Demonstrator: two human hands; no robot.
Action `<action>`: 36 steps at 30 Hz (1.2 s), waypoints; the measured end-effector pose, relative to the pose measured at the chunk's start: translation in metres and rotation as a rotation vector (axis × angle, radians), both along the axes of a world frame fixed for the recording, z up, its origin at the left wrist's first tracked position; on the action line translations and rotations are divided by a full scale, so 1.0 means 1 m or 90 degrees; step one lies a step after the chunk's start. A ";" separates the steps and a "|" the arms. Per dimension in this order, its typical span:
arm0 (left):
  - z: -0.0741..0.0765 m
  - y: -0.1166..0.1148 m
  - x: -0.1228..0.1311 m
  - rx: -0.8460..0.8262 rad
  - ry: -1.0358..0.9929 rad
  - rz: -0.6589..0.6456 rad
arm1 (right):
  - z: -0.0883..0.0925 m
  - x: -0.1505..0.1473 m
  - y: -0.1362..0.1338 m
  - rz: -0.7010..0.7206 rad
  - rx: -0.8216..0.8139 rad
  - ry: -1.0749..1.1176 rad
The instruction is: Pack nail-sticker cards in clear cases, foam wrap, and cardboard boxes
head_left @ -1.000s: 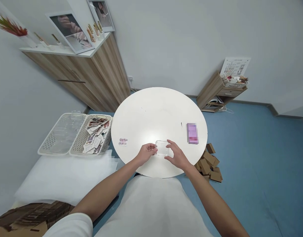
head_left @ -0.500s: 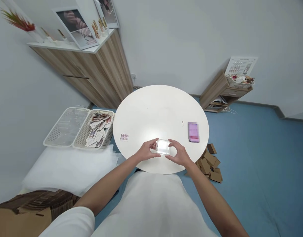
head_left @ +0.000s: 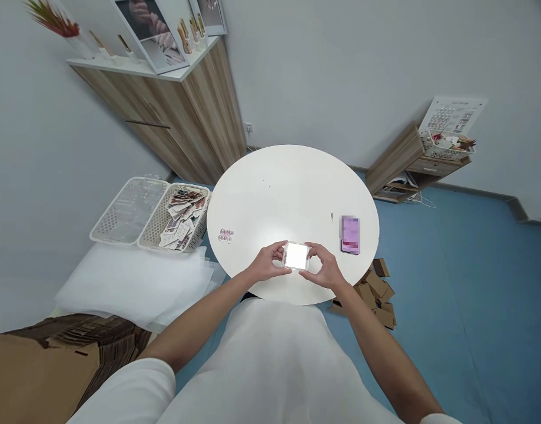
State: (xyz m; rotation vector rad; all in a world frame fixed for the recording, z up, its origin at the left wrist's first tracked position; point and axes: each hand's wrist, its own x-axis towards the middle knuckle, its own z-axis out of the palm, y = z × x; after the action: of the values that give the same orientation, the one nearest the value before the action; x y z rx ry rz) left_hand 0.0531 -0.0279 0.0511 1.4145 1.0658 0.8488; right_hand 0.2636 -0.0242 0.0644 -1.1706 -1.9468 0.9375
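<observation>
While the left hand [head_left: 265,263] grips one short end of the clear rectangular plastic box [head_left: 295,256] and the right hand [head_left: 325,268] the other, I see it at the white round table's [head_left: 292,182] near side, between a small pink-dotted sheet [head_left: 226,235] and a blurred purple rectangular object [head_left: 350,234].

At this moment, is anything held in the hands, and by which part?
Yes: a clear, flat case, held by its opposite side edges, the left hand at the left edge and the right hand at the right.
</observation>
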 end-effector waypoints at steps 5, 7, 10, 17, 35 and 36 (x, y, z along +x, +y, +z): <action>-0.001 -0.002 0.002 -0.019 -0.003 -0.001 | -0.008 0.003 0.000 0.012 -0.011 0.021; 0.000 -0.003 0.002 -0.027 -0.011 -0.001 | -0.012 0.003 0.001 0.015 -0.014 0.019; 0.001 -0.002 0.002 -0.036 -0.022 -0.004 | -0.016 0.002 0.004 0.019 -0.006 -0.002; 0.002 -0.001 0.003 -0.068 -0.071 0.022 | -0.018 -0.001 0.012 0.024 -0.007 0.047; -0.001 -0.001 0.003 -0.148 -0.143 0.066 | -0.021 -0.013 0.021 -0.020 -0.103 0.196; 0.001 0.000 0.003 -0.148 -0.146 0.073 | -0.019 -0.013 0.023 -0.014 -0.101 0.185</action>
State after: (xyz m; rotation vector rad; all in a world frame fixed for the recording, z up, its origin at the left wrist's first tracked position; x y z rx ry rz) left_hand 0.0563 -0.0274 0.0523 1.0444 1.0392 0.9130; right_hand 0.2509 -0.0010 0.0455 -1.0717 -1.6490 1.1972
